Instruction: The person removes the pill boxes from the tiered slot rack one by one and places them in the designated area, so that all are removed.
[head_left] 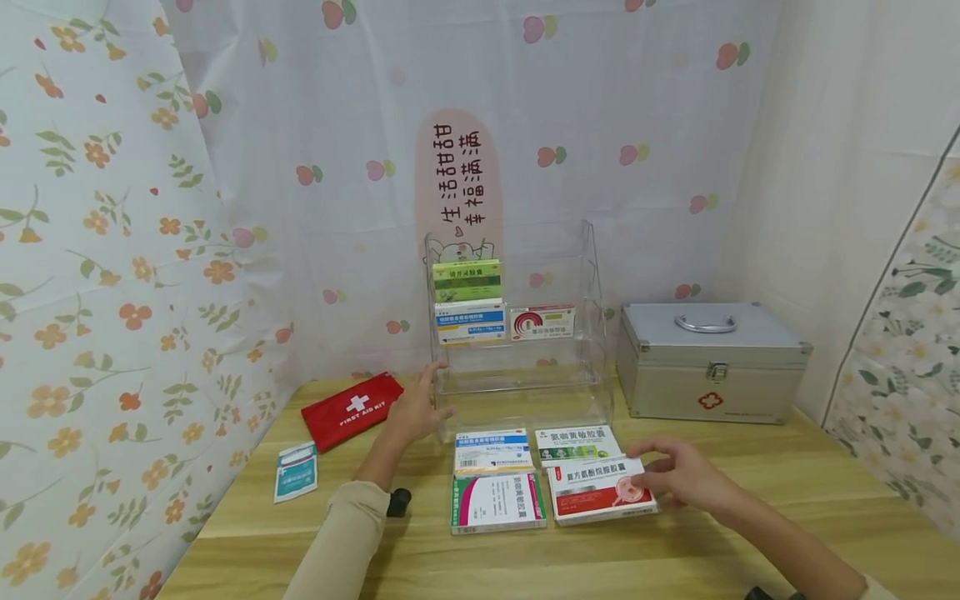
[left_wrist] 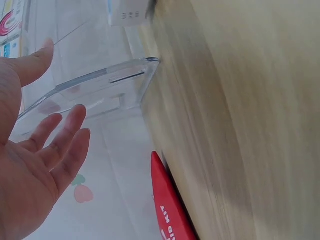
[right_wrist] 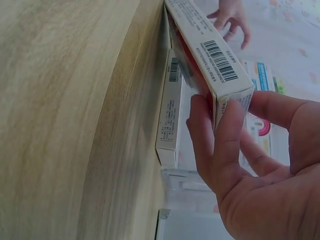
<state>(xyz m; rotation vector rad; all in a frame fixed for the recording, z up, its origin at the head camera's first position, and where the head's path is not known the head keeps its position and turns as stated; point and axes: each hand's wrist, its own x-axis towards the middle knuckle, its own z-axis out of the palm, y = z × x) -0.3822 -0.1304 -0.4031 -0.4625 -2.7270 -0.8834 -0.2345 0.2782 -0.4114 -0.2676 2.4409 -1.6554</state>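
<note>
A red-and-white medicine box (head_left: 596, 493) lies at the front right of several boxes. My right hand (head_left: 681, 477) pinches its right end between thumb and fingers. In the right wrist view, this box (right_wrist: 212, 57) is tilted, its held end raised off the table. Beside it lies another white box (right_wrist: 170, 112). My left hand (head_left: 416, 410) is at the left side of a clear tiered rack (head_left: 525, 385), fingers spread, holding nothing. In the left wrist view, the fingers of that hand (left_wrist: 35, 165) are loosely bent near the rack's side panel (left_wrist: 95, 80).
Green (head_left: 467, 282), blue-and-white (head_left: 471, 325) and red-ringed (head_left: 543, 322) boxes stand in the rack. In front lie blue-white (head_left: 493, 452), green-white (head_left: 551, 446) and pink-green (head_left: 498, 502) boxes. A red first-aid pouch (head_left: 352, 410) and teal packet (head_left: 296, 472) lie left; a metal case (head_left: 712, 362) stands right.
</note>
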